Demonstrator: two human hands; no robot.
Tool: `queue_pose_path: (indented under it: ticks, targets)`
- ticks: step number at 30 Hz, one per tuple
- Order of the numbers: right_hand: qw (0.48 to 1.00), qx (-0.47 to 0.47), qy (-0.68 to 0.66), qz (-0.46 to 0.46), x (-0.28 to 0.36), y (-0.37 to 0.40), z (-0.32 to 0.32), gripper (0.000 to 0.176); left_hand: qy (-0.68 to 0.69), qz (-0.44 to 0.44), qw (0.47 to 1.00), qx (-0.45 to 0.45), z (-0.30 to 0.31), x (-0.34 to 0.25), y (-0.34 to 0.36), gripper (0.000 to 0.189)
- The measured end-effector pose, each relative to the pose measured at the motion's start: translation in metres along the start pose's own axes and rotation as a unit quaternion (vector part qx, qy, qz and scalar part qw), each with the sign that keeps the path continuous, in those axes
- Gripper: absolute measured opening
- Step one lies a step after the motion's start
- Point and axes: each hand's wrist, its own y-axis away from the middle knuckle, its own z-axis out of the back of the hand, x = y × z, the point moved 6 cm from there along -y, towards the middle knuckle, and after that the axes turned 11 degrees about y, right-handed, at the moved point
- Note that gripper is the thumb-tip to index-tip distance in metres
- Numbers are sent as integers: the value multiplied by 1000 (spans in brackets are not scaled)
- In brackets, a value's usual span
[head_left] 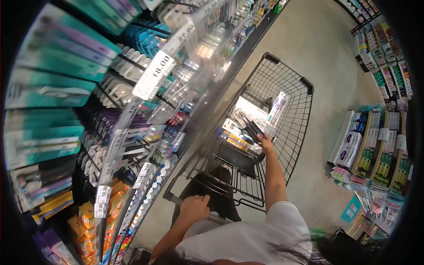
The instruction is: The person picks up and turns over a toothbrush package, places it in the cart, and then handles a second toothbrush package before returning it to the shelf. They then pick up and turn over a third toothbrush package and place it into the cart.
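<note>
My left hand point(194, 207) is closed over the handle point(176, 199) of a black wire shopping cart point(301, 132). My right hand point(265, 142) reaches down into the cart, with its fingers closed around the near end of some dark, slim, long-handled pieces point(253, 129). They look like brushes, but their exact kind is not clear. Beneath and beside them lie a bright white flat item point(252, 106), a blue-and-yellow pack point(235, 140) and an upright-looking clear and white pack point(277, 108). My right palm is hidden from view.
On the left, a tall shelf holds hanging teal packs point(57, 90), price tags point(153, 73) and orange packs point(87, 215). A display stand point(370, 145) with green and white packs rises on the right. Grey floor point(329, 66) runs between them.
</note>
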Motion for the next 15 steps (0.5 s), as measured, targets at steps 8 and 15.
queue_pose_path:
  ticks: [8,15]
  targets:
    - [989,-123,36,-70,-34,-68,1,49,23,-3,1000,-17,-2,1,-9,16]
    - [995,-90,44,-1,-47,-95,-1,38,-5,28,998,63,1,0,-15,23]
